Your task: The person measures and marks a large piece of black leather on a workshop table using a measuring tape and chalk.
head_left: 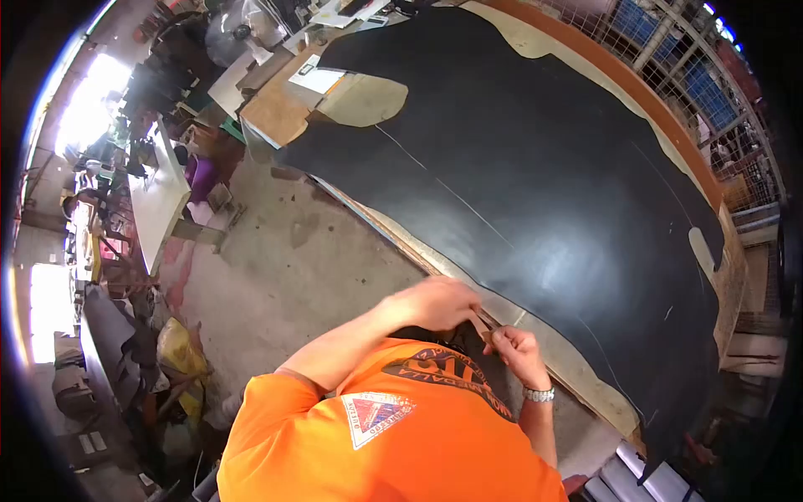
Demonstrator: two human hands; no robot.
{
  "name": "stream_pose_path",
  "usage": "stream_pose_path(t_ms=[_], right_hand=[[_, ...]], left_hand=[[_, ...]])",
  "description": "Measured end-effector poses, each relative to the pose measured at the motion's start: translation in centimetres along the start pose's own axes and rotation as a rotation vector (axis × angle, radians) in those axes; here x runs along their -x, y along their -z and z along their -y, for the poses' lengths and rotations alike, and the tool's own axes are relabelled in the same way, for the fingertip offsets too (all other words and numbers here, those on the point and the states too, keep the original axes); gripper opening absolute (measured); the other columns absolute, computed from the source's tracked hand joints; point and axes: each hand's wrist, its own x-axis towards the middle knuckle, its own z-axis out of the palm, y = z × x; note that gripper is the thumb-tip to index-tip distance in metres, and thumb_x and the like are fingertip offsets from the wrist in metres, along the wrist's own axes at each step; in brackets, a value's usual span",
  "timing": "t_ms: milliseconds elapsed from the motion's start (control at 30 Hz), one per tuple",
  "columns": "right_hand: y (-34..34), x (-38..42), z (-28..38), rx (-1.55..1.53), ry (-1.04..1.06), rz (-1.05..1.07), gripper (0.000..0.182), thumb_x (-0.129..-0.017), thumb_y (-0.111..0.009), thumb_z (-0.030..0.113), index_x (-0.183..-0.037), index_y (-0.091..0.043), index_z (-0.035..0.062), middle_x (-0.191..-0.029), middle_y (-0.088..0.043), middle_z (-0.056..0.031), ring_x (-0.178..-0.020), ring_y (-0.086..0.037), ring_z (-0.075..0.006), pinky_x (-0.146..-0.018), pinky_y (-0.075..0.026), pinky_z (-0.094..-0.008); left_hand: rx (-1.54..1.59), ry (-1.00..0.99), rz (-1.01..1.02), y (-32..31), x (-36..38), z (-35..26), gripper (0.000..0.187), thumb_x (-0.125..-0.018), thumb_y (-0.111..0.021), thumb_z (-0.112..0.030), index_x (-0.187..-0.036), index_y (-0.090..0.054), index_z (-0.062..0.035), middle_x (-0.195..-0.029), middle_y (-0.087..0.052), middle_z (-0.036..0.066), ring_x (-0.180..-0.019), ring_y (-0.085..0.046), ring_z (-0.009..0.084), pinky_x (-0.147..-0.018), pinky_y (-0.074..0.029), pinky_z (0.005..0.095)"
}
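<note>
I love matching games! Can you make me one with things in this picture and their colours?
Things:
1. sheet on the table
2. shirt
3. watch
4. floor

Colours:
A. orange
B. grey
C. black
D. silver

Pairs: 1-C, 2-A, 3-D, 4-B

The watch is on the right hand, which meets the left hand at a small tan piece by the sheet's edge.
</note>
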Motion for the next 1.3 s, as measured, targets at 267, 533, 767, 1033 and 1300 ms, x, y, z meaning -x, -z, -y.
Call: stream_pose_path(t_ms=[267,533,767,1033,1300], right_hand=[[8.4,6.1,0.7,0.341,-0.260,-0.189,0.015,-0.088,-0.074,0.014,-0.090,-0.071,-0.0007,-0.076,-0.070,-0.0017,-0.069,-0.061,-0.0075,-0.063,-0.048,-0.0253],[11.7,11.5,2.0,0.488,-0.414,-0.467,0.015,-0.083,-0.080,0.013,-0.078,-0.071,0.0016,-0.068,-0.067,-0.0018,-0.064,-0.059,-0.0073,-0.063,-0.050,-0.0238],[6.4,10.1,2.8,0.581,-0.454,-0.623,0.020,-0.085,-0.076,0.021,-0.079,-0.070,0.0027,-0.063,-0.062,-0.0078,-0.061,-0.053,-0.0123,-0.059,-0.045,-0.0338],[1.1,16.0,1.3,0.469,-0.533,-0.817,0.021,-0.081,-0.083,0.021,-0.081,-0.072,0.0023,-0.062,-0.061,-0.0023,-0.061,-0.053,-0.0095,-0.057,-0.044,-0.0310],[3.5,17.9,2.5,0.481,-0.506,-0.806,0.022,-0.085,-0.078,0.018,-0.077,-0.065,0.0013,-0.065,-0.052,0.0042,-0.063,-0.045,-0.0075,-0.055,-0.037,-0.0274]], left_hand=[[-0.110,0.235,-0.427,9.3,7.7,15.5,0.015,-0.092,-0.064,-0.017,-0.094,-0.066,-0.0020,-0.083,-0.066,0.017,-0.080,-0.065,0.0315,-0.074,-0.051,0.0421],[-0.174,0.394,-0.467,19.2,6.5,25.6,0.019,-0.091,-0.064,-0.017,-0.097,-0.070,-0.0008,-0.090,-0.070,0.021,-0.087,-0.068,0.0365,-0.077,-0.052,0.0420],[-0.161,0.289,-0.272,22.6,2.3,29.6,0.015,-0.090,-0.069,-0.009,-0.084,-0.063,0.0041,-0.067,-0.054,0.006,-0.066,-0.046,0.0119,-0.062,-0.042,0.0308],[-0.068,0.391,-0.136,24.9,0.1,32.2,0.016,-0.089,-0.070,-0.005,-0.078,-0.061,0.0015,-0.067,-0.050,-0.003,-0.064,-0.043,0.0076,-0.058,-0.037,0.0270],[-0.065,0.349,-0.205,25.2,1.1,30.9,0.027,-0.089,-0.073,-0.021,-0.072,-0.061,-0.0041,-0.059,-0.048,-0.004,-0.056,-0.041,0.0066,-0.050,-0.033,0.0271]])
